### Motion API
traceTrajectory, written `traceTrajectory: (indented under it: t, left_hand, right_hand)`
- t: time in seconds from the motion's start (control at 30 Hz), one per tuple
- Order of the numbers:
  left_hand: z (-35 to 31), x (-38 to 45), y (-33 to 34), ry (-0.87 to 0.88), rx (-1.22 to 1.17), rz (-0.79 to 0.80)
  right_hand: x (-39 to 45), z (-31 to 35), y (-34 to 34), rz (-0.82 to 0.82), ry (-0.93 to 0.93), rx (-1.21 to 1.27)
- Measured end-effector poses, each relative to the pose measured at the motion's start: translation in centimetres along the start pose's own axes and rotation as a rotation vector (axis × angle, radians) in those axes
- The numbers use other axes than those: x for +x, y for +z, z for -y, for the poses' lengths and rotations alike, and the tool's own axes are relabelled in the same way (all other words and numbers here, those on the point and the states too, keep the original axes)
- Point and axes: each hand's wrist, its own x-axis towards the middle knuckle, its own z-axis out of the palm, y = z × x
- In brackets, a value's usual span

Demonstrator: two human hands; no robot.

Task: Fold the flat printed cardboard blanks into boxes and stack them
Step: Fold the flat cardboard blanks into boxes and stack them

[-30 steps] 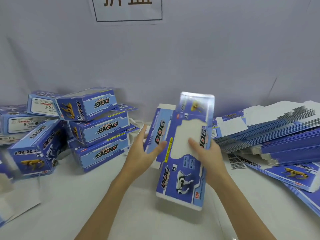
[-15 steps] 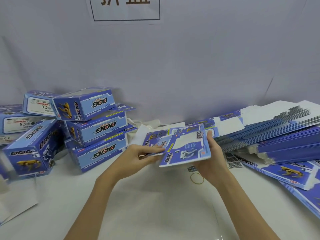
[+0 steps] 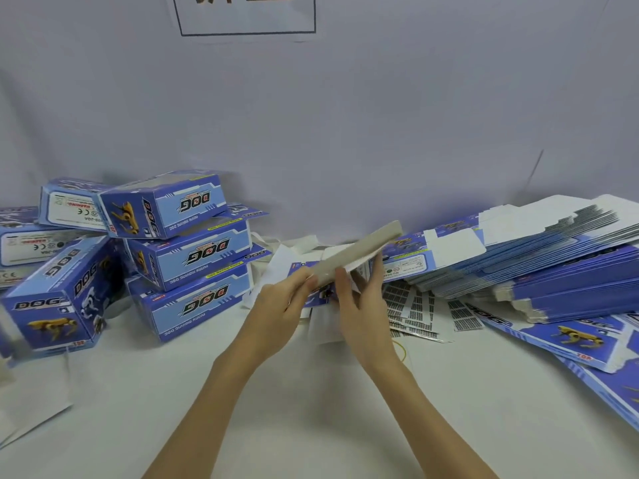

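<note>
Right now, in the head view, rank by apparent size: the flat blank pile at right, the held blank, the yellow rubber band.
1. flat blank pile, largest.
2. held blank, seen nearly edge-on, so it looks thin.
3. yellow rubber band, smallest, partly hidden behind the right wrist.

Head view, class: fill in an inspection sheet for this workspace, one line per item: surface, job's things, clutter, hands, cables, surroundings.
Surface: white table.
Job's things: folded boxes piled at left; flat blanks heaped at right; one blank held edge-on, grey side up.
Clutter: barcode label sheets; yellow rubber band; white paper scraps.
Hands: left hand and right hand both grip the held blank.
Cables: nothing seen.
Surroundings: grey wall with a framed paper sign, cut off at the top.
</note>
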Motion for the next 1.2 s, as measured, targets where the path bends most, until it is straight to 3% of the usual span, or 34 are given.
traceTrajectory:
  t: [0.07, 0.17, 0.27, 0.33, 0.37, 0.5, 0.63, 0.7, 0.77, 0.8, 0.87, 0.93, 1.03, 1.2]
  left_hand:
    - [-0.4, -0.3, 0.1, 0.062, 0.104, -0.043]
    - [-1.2, -0.6, 0.9, 0.243, 0.399, -0.085]
    - [-2.5, -0.7, 2.1, 0.136, 0.487, -0.045]
    - [-3.0, -1.0, 2.7, 0.059, 0.525, -0.042]
    - [-3.1, -1.0, 2.6, 0.014, 0.525, -0.051]
    - [-3.6, -0.7, 1.0, -0.054, 0.38, -0.078]
    - [-3.2, -0.8, -0.9, -0.098, -0.089, -0.277]
    - [-1.6, 0.8, -1.2, -0.2, -0.257, -0.315]
    - [-1.4, 1.9, -1.8, -0.269, -0.27, -0.218]
    - [-1.4, 1.7, -1.9, -0.194, -0.161, -0.205]
    - [-1.4, -0.2, -1.7, 0.138, 0.142, -0.212]
    - [-1.2, -1.3, -1.8, 0.319, 0.271, -0.149]
    - [-1.8, -1.1, -1.2, 0.451, 0.352, -0.079]
    - [-3.1, -1.0, -0.5, 0.49, 0.317, -0.043]
  right_hand:
    - [0.0, -0.6, -0.1, -0.027, -0.045, -0.082]
    - [0.8, -1.5, -0.5, -0.092, 0.075, -0.024]
    - [0.2, -1.9, -0.8, 0.027, 0.032, -0.106]
    - [-1.4, -1.7, -0.5, 0.07, -0.081, 0.005]
    - [-1.8, -1.7, -0.5, 0.063, -0.045, 0.113]
    - [-1.8, -2.1, 0.4, 0.09, -0.003, 0.029]
    - [-0.7, -1.4, -0.9, -0.017, -0.113, -0.091]
    - [-0.4, -1.4, -1.5, 0.043, -0.097, -0.018]
    - [-0.1, -1.0, -2.1, 0.198, -0.017, 0.068]
    - [-0.1, -0.6, -2.3, 0.302, 0.044, 0.116]
    - [-0.2, 0.4, -2.9, 0.423, 0.17, 0.292]
    - [0.3, 1.5, -3.8, 0.363, 0.314, 0.557]
    - [0.8, 2.5, -5.2, 0.311, 0.451, 0.811]
    - [1.4, 2.5, -5.9, 0.299, 0.45, 0.679]
